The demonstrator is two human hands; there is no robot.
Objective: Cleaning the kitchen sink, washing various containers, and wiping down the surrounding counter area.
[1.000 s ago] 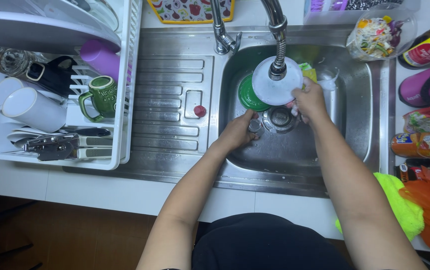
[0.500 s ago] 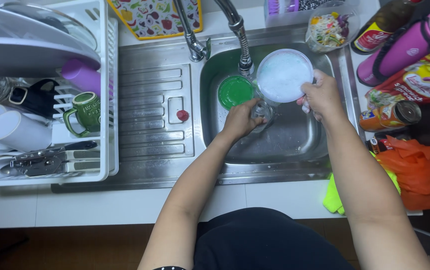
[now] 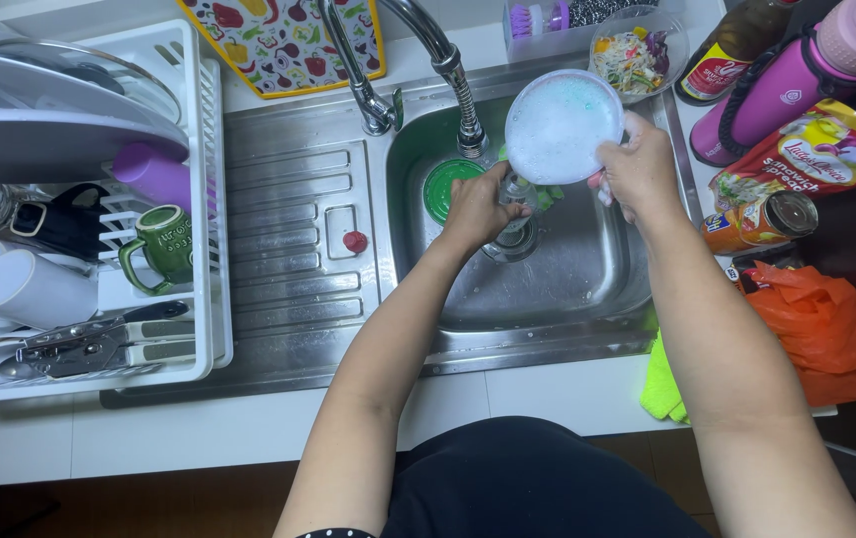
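Observation:
Over the steel sink (image 3: pixel 587 289), my right hand (image 3: pixel 637 169) grips the edge of a round white lid (image 3: pixel 563 125) covered in soap foam, tilted up under the tap (image 3: pixel 448 70). My left hand (image 3: pixel 478 204) is closed on a clear glass item (image 3: pixel 518 189) just below the lid, with a bit of green sponge (image 3: pixel 548 196) beside it. A green round lid (image 3: pixel 445 187) lies in the sink's back left corner. The drain (image 3: pixel 513 244) sits under my left hand.
A white dish rack (image 3: pixel 204 199) at left holds a green mug (image 3: pixel 164 247), purple cup, white cups, cutlery. A small red piece (image 3: pixel 354 241) lies on the drainboard. Right of the sink stand a pink bottle (image 3: pixel 797 90), jars, an orange bag (image 3: pixel 812 329) and a yellow-green cloth (image 3: pixel 662 384).
My right hand has lifted the foamy lid higher and tilted its face toward me. My left hand has stayed by the drain. The view shifted slightly.

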